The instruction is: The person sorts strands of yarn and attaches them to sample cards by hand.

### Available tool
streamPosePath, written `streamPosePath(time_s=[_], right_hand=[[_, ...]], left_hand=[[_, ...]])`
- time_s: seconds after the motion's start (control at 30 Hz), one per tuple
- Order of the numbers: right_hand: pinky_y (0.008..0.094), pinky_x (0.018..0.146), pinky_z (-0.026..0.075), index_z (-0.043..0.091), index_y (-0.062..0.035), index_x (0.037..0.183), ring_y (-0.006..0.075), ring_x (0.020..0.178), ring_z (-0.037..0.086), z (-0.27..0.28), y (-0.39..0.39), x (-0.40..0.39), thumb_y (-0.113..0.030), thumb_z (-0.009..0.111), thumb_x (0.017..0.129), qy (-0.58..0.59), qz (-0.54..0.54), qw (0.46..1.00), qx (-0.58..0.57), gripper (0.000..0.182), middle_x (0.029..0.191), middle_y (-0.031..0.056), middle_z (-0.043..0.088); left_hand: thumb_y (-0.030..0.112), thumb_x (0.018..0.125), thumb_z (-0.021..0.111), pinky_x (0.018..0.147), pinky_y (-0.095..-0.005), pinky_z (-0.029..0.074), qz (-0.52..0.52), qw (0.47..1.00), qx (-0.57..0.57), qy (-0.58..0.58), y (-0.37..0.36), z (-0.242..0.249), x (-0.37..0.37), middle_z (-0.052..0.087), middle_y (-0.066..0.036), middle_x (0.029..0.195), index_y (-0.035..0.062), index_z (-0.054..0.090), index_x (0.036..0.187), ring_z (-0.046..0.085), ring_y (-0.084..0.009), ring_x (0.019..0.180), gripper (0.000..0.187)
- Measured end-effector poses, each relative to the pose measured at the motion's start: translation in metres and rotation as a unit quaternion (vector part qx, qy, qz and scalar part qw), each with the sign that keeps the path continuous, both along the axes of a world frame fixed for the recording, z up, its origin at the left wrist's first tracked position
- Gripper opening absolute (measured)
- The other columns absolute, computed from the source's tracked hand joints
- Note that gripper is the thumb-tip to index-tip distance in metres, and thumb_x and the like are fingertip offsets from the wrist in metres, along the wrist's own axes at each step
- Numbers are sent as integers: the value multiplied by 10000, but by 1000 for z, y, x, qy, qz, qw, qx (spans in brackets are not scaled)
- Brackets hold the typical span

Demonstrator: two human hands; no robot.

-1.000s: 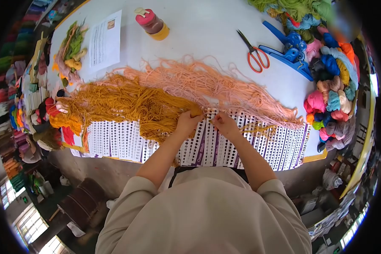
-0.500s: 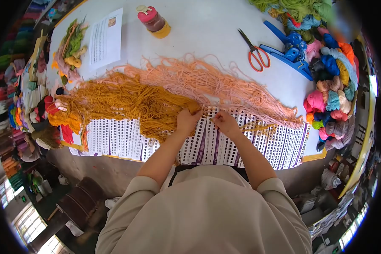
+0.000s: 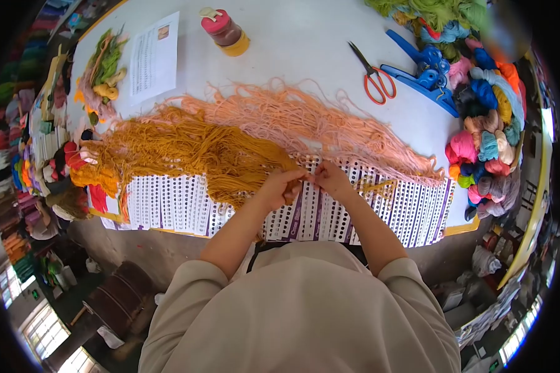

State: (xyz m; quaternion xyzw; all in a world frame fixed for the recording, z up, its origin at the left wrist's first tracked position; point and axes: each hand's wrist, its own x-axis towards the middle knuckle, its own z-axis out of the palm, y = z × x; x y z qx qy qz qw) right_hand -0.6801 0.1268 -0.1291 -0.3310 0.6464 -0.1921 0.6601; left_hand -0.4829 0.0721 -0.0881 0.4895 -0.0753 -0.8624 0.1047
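Mustard-coloured yarn (image 3: 211,149) lies in a long tangled bundle over white cards with rows of holes (image 3: 174,199). Peach and pink yarn (image 3: 330,124) stretches behind it to the right. My left hand (image 3: 282,186) is closed at the right end of the mustard yarn, its fingertips reaching toward the other hand. Beside it, my right hand (image 3: 331,178) is pinched, its fingertips almost touching the left ones above the cards. Whatever fine strand lies between the fingertips is too small to make out. A few mustard strands rest on the cards right of my right hand.
Orange-handled scissors (image 3: 378,84) and a blue tool (image 3: 420,74) lie at the back right. Coloured skeins (image 3: 488,137) line the right edge. A red-lidded bottle (image 3: 225,34), a printed sheet (image 3: 154,62) and small green skeins (image 3: 109,65) are at the back left.
My left hand has turned and moved slightly right and down, bringing its fingertips to those of my right hand. The mustard strands on the right-hand cards have shifted and cover less length.
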Motion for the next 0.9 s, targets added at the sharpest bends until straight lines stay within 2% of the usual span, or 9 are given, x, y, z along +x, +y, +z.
streamPosePath(time_s=[0.1,0.23,0.3,0.4,0.47,0.5,0.73,0.83,0.9], right_hand=[[246,534,446,529,-33,942,110,587,569,6,0,0,-152,644,859,-71,-33,997,16,185,708,53,630],[246,606,460,531,-37,967,109,696,592,21,-4,-3,-122,677,843,-123,-75,988,59,209,798,51,640],[257,630,464,530,-37,968,120,718,594,-19,10,-4,-121,692,828,-119,-56,991,13,230,810,55,637],[284,655,471,526,-40,966,149,730,598,-5,9,1,-134,727,794,-3,37,998,-47,280,806,62,630],[299,657,473,525,-43,963,167,721,600,4,8,3,-147,746,775,111,109,986,-59,309,790,65,626],[311,653,473,523,-46,960,178,715,599,0,10,4,-169,760,760,100,92,989,-48,334,786,69,625],[361,706,490,538,-86,971,237,809,641,3,7,5,-281,782,705,141,100,985,-24,410,835,50,653],[365,722,494,534,-86,983,240,837,645,1,8,7,-278,775,709,153,103,983,-23,412,865,58,657],[367,726,495,535,-85,983,246,858,646,3,8,9,-276,768,713,162,101,981,-27,405,885,69,658]], left_hand=[[186,889,563,374,-207,305,-109,992,-59,-17,3,14,-20,661,-71,800,56,593,1119,443,-77,439,266],[204,895,541,390,-234,358,-190,944,-253,-100,25,-35,-30,687,-108,870,44,629,1051,484,-106,455,241],[200,893,533,416,-263,402,-354,718,-563,-205,25,-48,-22,664,-93,778,33,663,951,512,-132,467,220],[179,876,560,407,-254,378,-438,669,-487,-351,5,-29,-6,615,-67,681,34,663,819,497,-131,457,186],[181,870,585,373,-240,320,-109,958,-174,-199,-11,-17,21,563,-27,627,55,632,782,450,-107,434,161],[192,863,585,368,-225,303,-56,974,-128,-176,-25,4,40,557,-14,626,72,620,780,434,-88,440,150],[335,924,556,333,-205,236,355,890,-221,-180,-95,60,161,484,21,580,78,604,858,346,-52,403,270],[421,947,507,333,-221,256,168,836,-339,-397,-82,100,136,500,0,564,34,612,997,376,-62,393,404],[477,946,481,339,-223,301,84,871,-335,-349,-68,98,116,615,-72,645,8,601,1069,441,-95,396,499]])
